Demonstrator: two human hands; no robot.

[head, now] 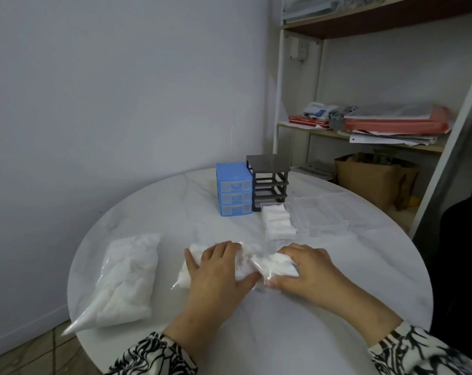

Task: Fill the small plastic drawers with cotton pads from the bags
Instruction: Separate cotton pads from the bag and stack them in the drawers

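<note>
A clear bag of cotton pads [245,262] lies in the middle of the round white table [175,207]. My left hand [216,269] lies over its left part, thumb curled under the bag's front edge. My right hand [308,269] grips the bag's right end, where white pads bulge out. Beyond the bag, a clear drawer [278,220] holds rows of pads. Two empty clear drawers [324,212] lie to its right. A blue drawer unit [233,189] has its three drawers in place. The dark grey frame [268,182] beside it stands empty.
A second, fuller bag of cotton pads [129,277] lies at the table's left edge, one corner hanging over. A shelf unit [364,131] with papers, folders and a brown bag stands at the back right. A dark chair [464,239] stands at the right.
</note>
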